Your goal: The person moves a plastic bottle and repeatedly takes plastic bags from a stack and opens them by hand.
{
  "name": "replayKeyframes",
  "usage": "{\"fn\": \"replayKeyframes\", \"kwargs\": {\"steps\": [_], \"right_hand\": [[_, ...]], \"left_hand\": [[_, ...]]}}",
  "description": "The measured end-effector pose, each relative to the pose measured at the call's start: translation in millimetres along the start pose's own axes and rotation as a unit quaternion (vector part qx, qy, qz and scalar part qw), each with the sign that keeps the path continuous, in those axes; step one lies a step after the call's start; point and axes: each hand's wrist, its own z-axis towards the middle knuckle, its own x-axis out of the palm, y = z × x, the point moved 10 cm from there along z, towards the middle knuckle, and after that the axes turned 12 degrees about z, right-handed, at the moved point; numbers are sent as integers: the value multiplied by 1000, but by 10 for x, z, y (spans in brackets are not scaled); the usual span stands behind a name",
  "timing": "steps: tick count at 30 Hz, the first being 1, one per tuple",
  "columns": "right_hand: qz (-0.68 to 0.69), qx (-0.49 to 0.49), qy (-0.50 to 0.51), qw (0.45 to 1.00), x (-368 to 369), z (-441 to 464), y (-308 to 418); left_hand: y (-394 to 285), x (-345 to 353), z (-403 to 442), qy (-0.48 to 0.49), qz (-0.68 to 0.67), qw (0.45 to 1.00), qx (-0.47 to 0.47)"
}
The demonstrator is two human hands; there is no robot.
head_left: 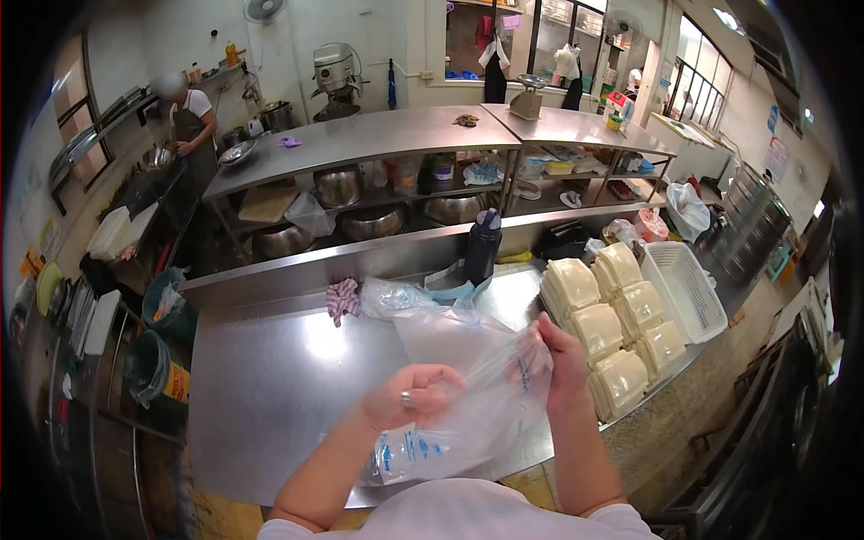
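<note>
A large clear plastic bag [486, 405] with blue print spreads over the steel table in front of me. My right hand [560, 355] grips the bag's upper right edge, fingers closed on the film. My left hand [418, 394], a ring on one finger, is at the bag's left side; its fingers are curled and blurred, so whether they hold film is unclear. Stacks of pale wrapped square packs [598, 328] stand right of my right hand. More crumpled plastic [391, 297] lies behind the bag.
A dark bottle [482, 246] and a striped cloth [343, 301] are along the table's back. A white basket [684, 292] sits right of the packs. Beyond stands a long steel counter [360, 142] with bowls beneath. A person in an apron [193, 130] stands far left.
</note>
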Motion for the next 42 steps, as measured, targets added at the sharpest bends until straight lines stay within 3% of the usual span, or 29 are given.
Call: {"fn": "replayKeyframes", "kwargs": {"steps": [2, 5, 6, 8, 9, 10, 12, 13, 15, 17, 18, 20, 22, 24, 26, 27, 30, 33, 35, 37, 40, 42], "right_hand": [[-15, 14, 8, 1000, 239, 101, 79], [-214, -42, -30, 976, 31, 607, 206], [-292, -68, -57, 952, -92, 740, 180], [-296, -50, -82, 950, -780, 1128, -119], [-298, -41, -93, 949, -1110, 1263, -263], [-277, -57, -76, 956, -1315, 1322, -367], [-234, -85, -47, 967, -1609, 1304, -522], [-262, -57, -84, 960, -1667, 1256, -554], [-316, -10, -152, 937, -1657, 1121, -495], [-411, -21, -107, 905, -1856, 1178, -316], [-458, -25, -82, 885, -1898, 1211, -270], [-418, -79, 22, 905, -1228, 873, -198], [-457, -68, 64, 885, -861, 723, -308], [-572, 9, 47, 819, -840, 700, -643], [-556, -13, 79, 827, -1235, 852, -781], [-548, -27, 99, 830, -1349, 920, -814], [-617, -168, 110, 760, -1255, 708, -585], [-776, 120, -105, 611, -2316, 619, -903], [-785, 176, -103, 585, -2538, 362, -1367], [-772, 186, -104, 599, -2729, 168, -1730], [-688, 111, -94, 711, -2841, 80, -1773], [-576, 132, -118, 798, -3086, -3, -1754]], "left_hand": [[-258, -111, 20, 64, 45, 996, 49], [-547, -917, 173, -161, -68, 980, 96], [-404, -1105, 224, -220, -9, 975, 23], [-82, -1461, 306, -329, 110, 930, -123], [-152, -1525, 362, -409, 259, 875, 5], [5, -1366, 364, -468, 398, 778, 132], [717, -1750, 393, -473, 356, 797, 120], [1310, -2221, 428, -411, 172, 895, -14], [1610, -2344, 458, -341, 51, 931, -117], [1377, -2220, 324, -378, 182, 905, -68], [1152, -2086, 259, -384, 143, 912, 10], [736, -1863, 75, -390, 63, 905, 159], [1104, -1830, 60, -376, 211, 900, 55], [1386, -1781, 70, -345, 342, 873, -30], [1460, -1661, 128, -302, 451, 833, -104], [1343, -1650, 136, -300, 498, 812, -53], [1215, -1578, -62, -305, 594, 742, 52], [1078, -1482, -269, -347, 624, 696, 75], [1334, -1358, -528, -365, 629, 684, 61], [1619, -1168, -743, -371, 625, 686, 31], [2020, -1037, -1033, -358, 658, 662, -30], [2268, -991, -1165, -345, 692, 631, -64]]}}
